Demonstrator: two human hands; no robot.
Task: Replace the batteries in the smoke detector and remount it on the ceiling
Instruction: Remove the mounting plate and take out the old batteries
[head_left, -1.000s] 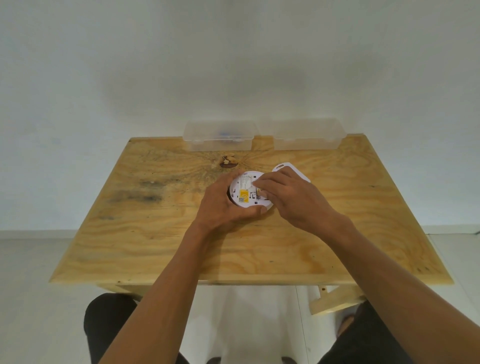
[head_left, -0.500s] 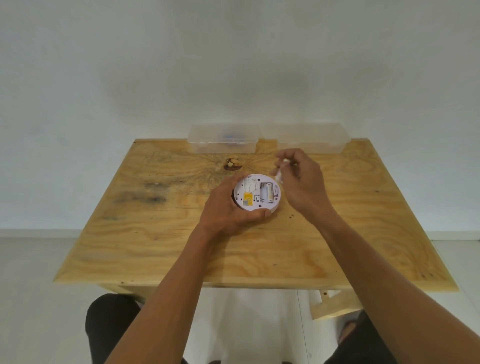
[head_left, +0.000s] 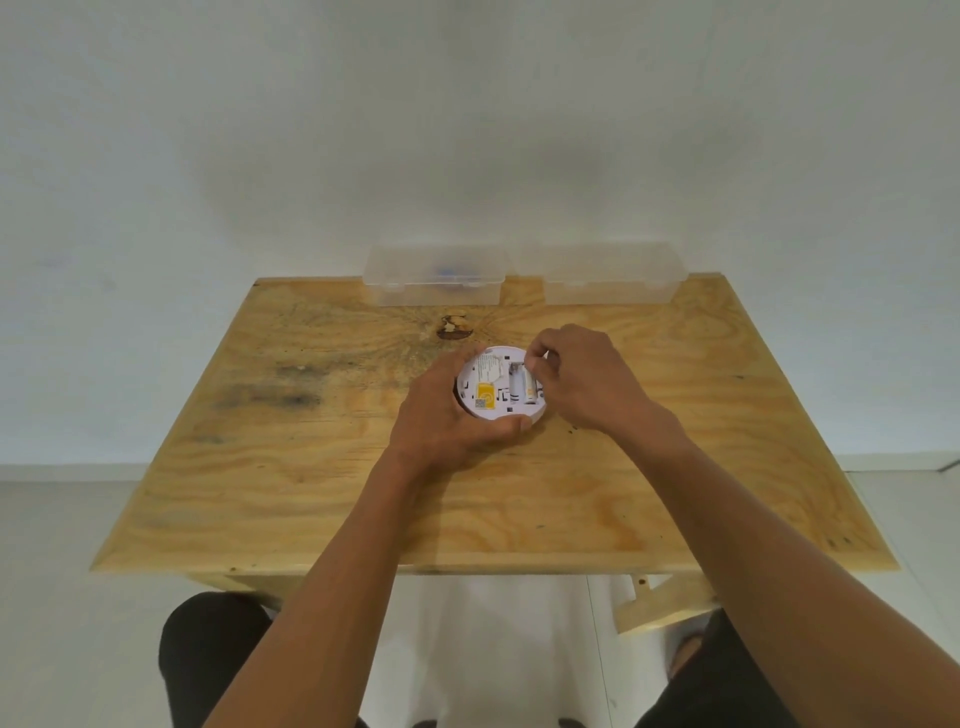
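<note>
The round white smoke detector (head_left: 488, 402) lies back-up on the wooden table (head_left: 311, 467), showing a yellow label and an open battery bay. My left hand (head_left: 441, 415) cups its left and near rim and holds it steady. A white battery (head_left: 530, 388) lies in the bay's right side. My right hand (head_left: 576, 379) comes in from the right with thumb and fingertips pinched on the far end of that battery. The slot beside it is partly hidden by my fingers.
Two clear plastic boxes stand at the table's far edge against the wall, the left box (head_left: 436, 283) with something blue inside and the right box (head_left: 613, 280). A dark knot (head_left: 454, 328) marks the wood just beyond the detector. My knees sit below the near edge.
My right hand rose off the detector with something small and white at its fingertips, then came back down onto the battery bay. The white piece seen behind the detector earlier is out of sight.
</note>
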